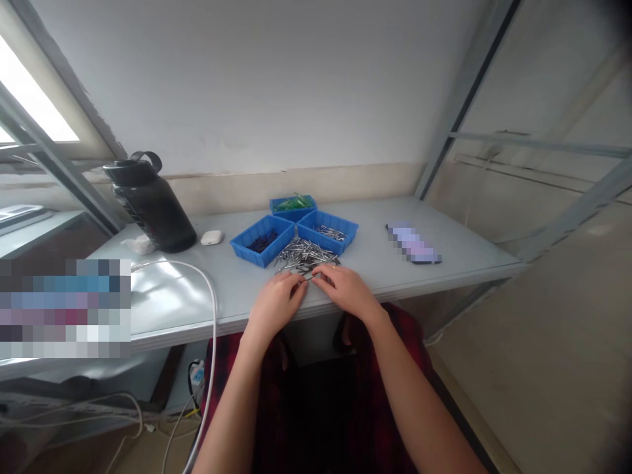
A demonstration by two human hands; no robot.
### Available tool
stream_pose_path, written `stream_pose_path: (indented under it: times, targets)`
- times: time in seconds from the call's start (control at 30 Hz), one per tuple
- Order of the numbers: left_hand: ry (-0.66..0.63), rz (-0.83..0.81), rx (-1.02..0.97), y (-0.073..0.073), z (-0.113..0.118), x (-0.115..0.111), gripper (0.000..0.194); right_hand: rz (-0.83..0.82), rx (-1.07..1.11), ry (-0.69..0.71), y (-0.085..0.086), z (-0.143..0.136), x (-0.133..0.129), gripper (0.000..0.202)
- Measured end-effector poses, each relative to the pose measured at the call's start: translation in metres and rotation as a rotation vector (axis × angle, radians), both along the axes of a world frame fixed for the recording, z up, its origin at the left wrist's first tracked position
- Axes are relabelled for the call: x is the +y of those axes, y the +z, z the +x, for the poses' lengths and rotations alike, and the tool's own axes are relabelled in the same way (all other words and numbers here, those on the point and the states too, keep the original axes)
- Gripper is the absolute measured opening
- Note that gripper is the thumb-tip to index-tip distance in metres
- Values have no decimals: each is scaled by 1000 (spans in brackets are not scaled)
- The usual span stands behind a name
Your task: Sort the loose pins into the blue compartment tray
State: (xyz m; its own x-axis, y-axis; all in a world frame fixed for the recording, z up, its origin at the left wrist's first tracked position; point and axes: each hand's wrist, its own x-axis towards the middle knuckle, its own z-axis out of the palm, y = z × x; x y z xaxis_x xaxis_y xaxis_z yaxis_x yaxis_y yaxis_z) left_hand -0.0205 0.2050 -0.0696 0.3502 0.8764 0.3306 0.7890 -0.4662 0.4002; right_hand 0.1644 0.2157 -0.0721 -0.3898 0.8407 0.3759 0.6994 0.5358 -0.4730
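Note:
My left hand (pixel 282 293) and my right hand (pixel 340 284) meet near the table's front edge, fingertips pinched close together. Between them runs a thin dark rod-like piece (pixel 309 279), held at both ends; its exact kind is too small to tell. Just beyond my fingers lies a heap of thin silvery metal pins (pixel 306 251), with some darker pieces at its near side. Behind the heap, a left blue bin (pixel 239 247) holds dark thin pieces, and a right blue bin (pixel 349 238) holds silvery pins. Farther back, a third blue bin (pixel 291 215) contains green pieces.
A large black bottle (pixel 155 207) and a white earbud case (pixel 212 237) stand at the left. A white cable (pixel 214 309) loops over the table edge. At the right lies a phone (pixel 413 243). Metal frame posts (pixel 444 145) rise at the table's ends, against the wall.

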Motion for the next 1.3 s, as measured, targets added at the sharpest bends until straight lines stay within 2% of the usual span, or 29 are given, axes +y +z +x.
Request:
stream_pose_path:
  times: [1.3]
  targets:
    - [31, -41, -36, 1, 0, 1, 18, 15, -13, 9, 0, 0, 0, 22]
